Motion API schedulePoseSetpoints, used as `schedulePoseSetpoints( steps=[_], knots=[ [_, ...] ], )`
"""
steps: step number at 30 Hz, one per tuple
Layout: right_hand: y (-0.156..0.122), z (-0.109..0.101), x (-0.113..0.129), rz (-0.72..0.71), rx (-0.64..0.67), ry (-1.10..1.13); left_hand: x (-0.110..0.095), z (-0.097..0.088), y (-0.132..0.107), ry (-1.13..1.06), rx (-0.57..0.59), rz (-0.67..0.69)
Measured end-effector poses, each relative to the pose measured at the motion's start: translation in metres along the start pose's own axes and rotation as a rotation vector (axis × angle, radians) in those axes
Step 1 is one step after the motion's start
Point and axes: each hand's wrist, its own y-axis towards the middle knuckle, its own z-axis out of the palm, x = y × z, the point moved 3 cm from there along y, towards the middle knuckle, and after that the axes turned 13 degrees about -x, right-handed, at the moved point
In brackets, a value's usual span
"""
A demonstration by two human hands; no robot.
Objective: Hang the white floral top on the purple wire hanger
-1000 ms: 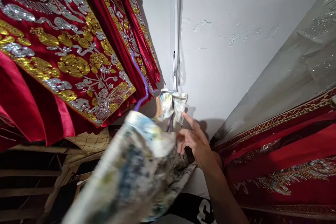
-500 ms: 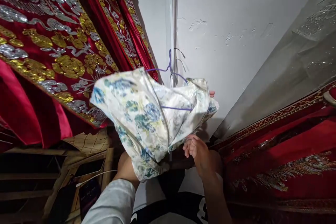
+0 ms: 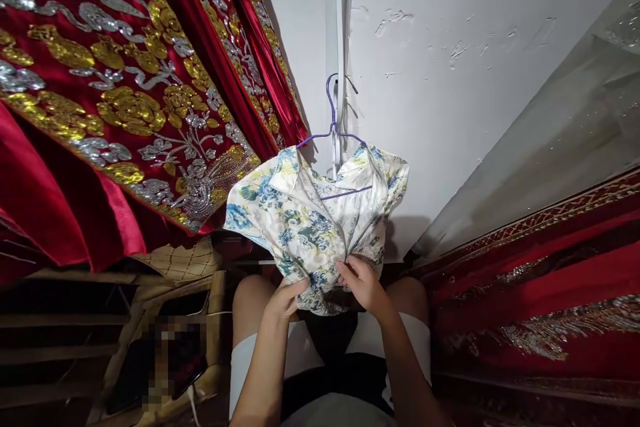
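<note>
A white blouse [image 3: 305, 227] with blue, green and yellow flowers hangs on a purple wire hanger [image 3: 333, 127]. Its collar is spread, and the hanger's lower bar shows across the neck opening. My left hand [image 3: 287, 295] grips the blouse at its lower left, with the thumb on top and the other fingers mostly hidden by cloth. At the front edge, right of the middle, my right hand [image 3: 361, 281] pinches the fabric between thumb and fingers. The lower hem is bunched above my lap.
Red cloth [image 3: 125, 120] with gold and silver sequins hangs at the left. A bamboo frame [image 3: 215, 293] stands low on the left, with a dark, blurred-out device by it. Behind the blouse is a white wall [image 3: 425, 100]; more red embroidered fabric [image 3: 550, 280] lies at the right.
The blouse has swung round to face me, and its collar has opened out. My right hand has closed on its front edge. My left hand has come out from beneath the cloth.
</note>
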Motion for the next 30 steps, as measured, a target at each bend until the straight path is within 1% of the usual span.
schedulePoseSetpoints(
  steps=[3, 5, 6, 7, 8, 10, 11, 12, 13, 14, 16, 17, 18, 19, 21, 24, 26, 28, 30],
  knots=[
    [0.002, 0.004, -0.002, 0.01, 0.068, 0.033, -0.008, 0.01, -0.008, -0.057, -0.04, -0.152],
    [0.002, 0.007, -0.003, 0.063, 0.066, 0.095, -0.013, 0.009, -0.007, -0.073, -0.096, -0.171],
    [0.001, 0.008, -0.005, 0.104, 0.047, 0.125, -0.014, 0.005, -0.004, -0.056, -0.143, -0.137],
    [0.0, 0.009, -0.006, 0.147, 0.024, 0.15, -0.014, 0.001, 0.001, -0.022, -0.219, -0.073],
    [0.0, 0.009, -0.008, 0.185, 0.001, 0.171, -0.014, -0.005, 0.005, 0.017, -0.337, 0.025],
    [-0.001, 0.008, -0.009, 0.226, -0.043, 0.185, -0.012, -0.015, 0.008, 0.094, -0.647, 0.29],
    [-0.002, 0.008, -0.009, 0.227, -0.049, 0.176, -0.009, -0.017, 0.005, 0.134, -0.78, 0.428],
    [-0.002, 0.008, -0.009, 0.217, -0.048, 0.159, -0.005, -0.015, 0.0, 0.179, -0.853, 0.544],
    [-0.002, 0.009, -0.008, 0.2, -0.045, 0.144, 0.0, -0.009, -0.004, 0.232, -0.838, 0.618],
    [-0.002, 0.01, -0.007, 0.177, -0.041, 0.133, 0.006, 0.0, -0.008, 0.293, -0.734, 0.644],
    [-0.003, 0.014, -0.005, 0.126, -0.03, 0.124, 0.019, 0.022, -0.015, 0.383, -0.413, 0.588],
    [-0.004, 0.016, -0.004, 0.105, -0.026, 0.124, 0.024, 0.032, -0.018, 0.397, -0.28, 0.538],
    [-0.004, 0.017, -0.003, 0.088, -0.021, 0.12, 0.027, 0.04, -0.02, 0.395, -0.198, 0.494],
    [-0.004, 0.019, -0.001, 0.074, -0.016, 0.109, 0.028, 0.045, -0.021, 0.388, -0.161, 0.464],
    [-0.001, 0.018, 0.004, 0.05, -0.024, 0.071, 0.026, 0.052, -0.018, 0.389, -0.137, 0.443],
    [0.014, 0.007, 0.027, 0.015, -0.105, 0.042, 0.022, 0.055, -0.013, 0.446, -0.07, 0.481],
    [0.033, -0.004, 0.055, -0.031, -0.177, 0.046, 0.024, 0.055, -0.012, 0.496, -0.036, 0.522],
    [0.057, -0.013, 0.09, -0.095, -0.232, 0.056, 0.03, 0.055, -0.012, 0.541, -0.003, 0.551],
    [0.08, -0.018, 0.126, -0.123, -0.228, 0.109, 0.034, 0.055, -0.011, 0.583, 0.035, 0.567]
  ],
)
